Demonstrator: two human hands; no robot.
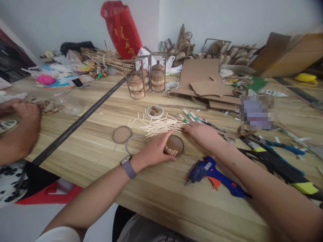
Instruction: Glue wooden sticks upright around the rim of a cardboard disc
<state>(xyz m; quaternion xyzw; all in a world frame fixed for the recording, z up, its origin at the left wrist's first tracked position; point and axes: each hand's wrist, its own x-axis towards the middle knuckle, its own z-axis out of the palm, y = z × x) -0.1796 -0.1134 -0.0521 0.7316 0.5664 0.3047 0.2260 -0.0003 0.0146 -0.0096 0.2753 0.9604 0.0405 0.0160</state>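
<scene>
My left hand (pixel 157 149) curves around the left side of a round cardboard base (pixel 177 144), thumb and forefinger against it. Short wooden sticks (pixel 171 151) stand in a row along the base's near edge. Just beyond lies a loose pile of pale wooden sticks (pixel 161 126). At the pile's right end is my right hand (pixel 196 131), its fingers bent together and the tips partly hidden; what they hold cannot be made out. A blue glue gun (pixel 212 174) with an orange trigger rests on the table below my right forearm.
Left of the base lie a cardboard disc (pixel 122 134) and a ring (pixel 136 145). Small brown beads sit inside a tape roll (pixel 155 112). Finished stick lanterns (pixel 136 84) stand behind. Pliers (pixel 282 146) are at right. Another person's hand (pixel 26 112) is at far left.
</scene>
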